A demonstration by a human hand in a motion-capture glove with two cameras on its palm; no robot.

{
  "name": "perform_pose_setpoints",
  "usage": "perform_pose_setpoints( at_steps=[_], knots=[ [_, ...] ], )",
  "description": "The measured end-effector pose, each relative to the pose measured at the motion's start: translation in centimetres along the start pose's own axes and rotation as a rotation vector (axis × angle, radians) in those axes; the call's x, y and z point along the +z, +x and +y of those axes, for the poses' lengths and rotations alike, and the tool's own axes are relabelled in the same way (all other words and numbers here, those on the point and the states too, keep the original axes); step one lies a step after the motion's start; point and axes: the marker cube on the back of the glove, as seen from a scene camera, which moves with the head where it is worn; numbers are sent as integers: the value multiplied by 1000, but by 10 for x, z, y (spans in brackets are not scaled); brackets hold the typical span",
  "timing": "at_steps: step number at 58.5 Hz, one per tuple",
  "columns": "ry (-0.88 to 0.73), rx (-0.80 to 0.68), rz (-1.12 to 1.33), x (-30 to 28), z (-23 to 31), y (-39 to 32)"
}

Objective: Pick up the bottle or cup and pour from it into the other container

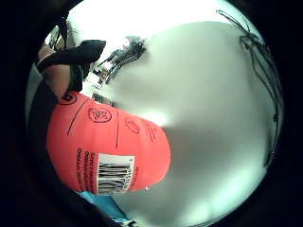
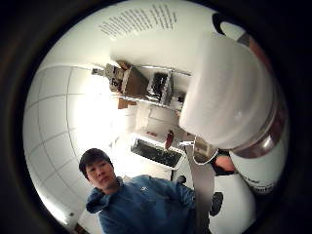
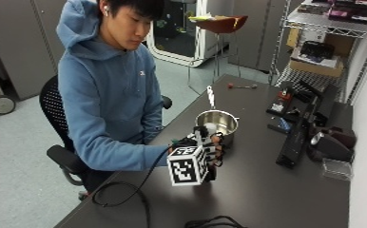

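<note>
In the outside view the right hand (image 3: 206, 152) mostly hides what it holds, so the bottle (image 1: 109, 151) cannot be made out there. The pot (image 3: 217, 124) is partly covered by that hand. The bottle's label print is too small to read. Small items near the tabletop's (image 3: 259, 190) far edge stay unidentifiable.

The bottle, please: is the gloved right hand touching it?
Touching: the little finger side palm view shows the right hand curled against the orange-labelled bottle.
</note>
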Motion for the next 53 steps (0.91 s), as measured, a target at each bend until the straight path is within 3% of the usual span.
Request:
perform_pose_setpoints(
  at_steps=[16,34,53],
  knots=[
    [-31,-49,163,-6,-11,-50],
    [-159,1,623,7,-42,-112],
    [-520,50,1466,79,-67,-164]
  ],
)
